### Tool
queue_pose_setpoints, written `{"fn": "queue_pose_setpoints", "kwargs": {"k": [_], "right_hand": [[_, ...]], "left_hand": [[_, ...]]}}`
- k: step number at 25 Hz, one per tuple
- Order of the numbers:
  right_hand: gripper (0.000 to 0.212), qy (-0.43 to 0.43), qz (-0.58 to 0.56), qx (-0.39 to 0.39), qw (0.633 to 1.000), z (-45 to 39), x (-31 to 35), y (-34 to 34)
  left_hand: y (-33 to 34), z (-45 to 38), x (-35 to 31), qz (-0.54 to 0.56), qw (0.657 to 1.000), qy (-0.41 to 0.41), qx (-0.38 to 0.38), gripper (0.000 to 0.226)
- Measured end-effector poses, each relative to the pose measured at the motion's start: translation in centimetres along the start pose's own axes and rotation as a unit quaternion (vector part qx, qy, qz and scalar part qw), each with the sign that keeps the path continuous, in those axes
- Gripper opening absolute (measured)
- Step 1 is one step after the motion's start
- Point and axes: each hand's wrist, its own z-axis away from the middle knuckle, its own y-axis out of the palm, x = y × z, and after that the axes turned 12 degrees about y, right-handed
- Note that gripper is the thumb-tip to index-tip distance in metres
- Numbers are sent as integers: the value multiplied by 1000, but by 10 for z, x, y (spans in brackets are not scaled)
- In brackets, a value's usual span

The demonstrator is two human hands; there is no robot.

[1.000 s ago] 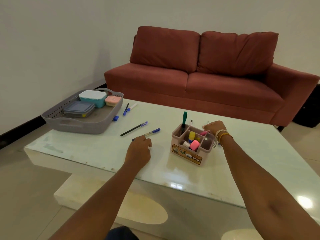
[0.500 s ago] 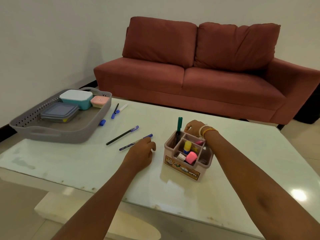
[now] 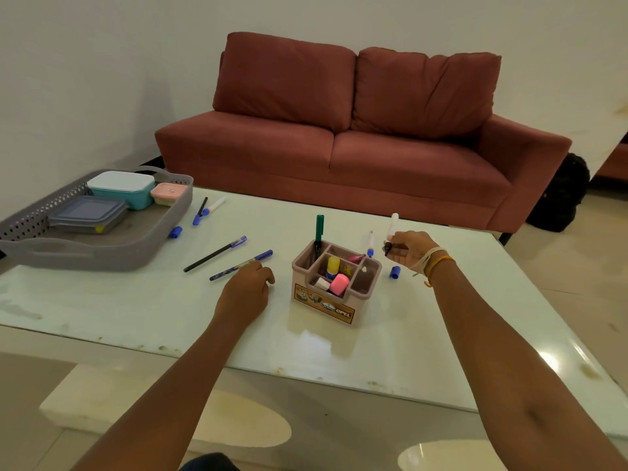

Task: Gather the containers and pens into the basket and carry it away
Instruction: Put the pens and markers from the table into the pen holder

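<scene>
A grey basket (image 3: 102,253) at the table's left holds a teal container (image 3: 122,188), a pink container (image 3: 168,193) and a flat blue-lidded container (image 3: 86,214). Loose pens lie between basket and organiser: a black pen (image 3: 214,254), a blue pen (image 3: 243,265), two markers (image 3: 207,209) and a blue cap (image 3: 175,232). My left hand (image 3: 246,288) rests curled on the table, touching the blue pen. My right hand (image 3: 406,249), just right of the pink organiser (image 3: 334,290), holds a white marker (image 3: 393,224). Another marker (image 3: 370,243) and cap (image 3: 394,271) lie near it.
A green marker (image 3: 319,229) stands in the organiser with small coloured items. The white glass table (image 3: 136,307) has a red sofa (image 3: 339,147) behind it and a black bag (image 3: 564,195) on the floor at the right.
My right hand has moved from behind the organiser to its right and now holds a white marker. My left hand stays by the blue pen. The camera view shifted.
</scene>
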Motion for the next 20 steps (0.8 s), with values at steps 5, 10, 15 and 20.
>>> {"fn": "queue_pose_setpoints", "kwargs": {"k": [5,10,15,20], "right_hand": [[26,25,105,-102,989,5,-6,-13],[23,86,282,-12,955,22,-23,35],[19,110,324,78,937,47,-33,89],[13,120,186,57,973,44,-31,99]], "left_hand": [[0,9,-6,26,1000,-1,-10,17],[-5,16,-20,136,991,20,-5,22],[-12,20,-14,290,951,-91,-57,26],[-16,16,-7,350,921,-141,-100,35]]}}
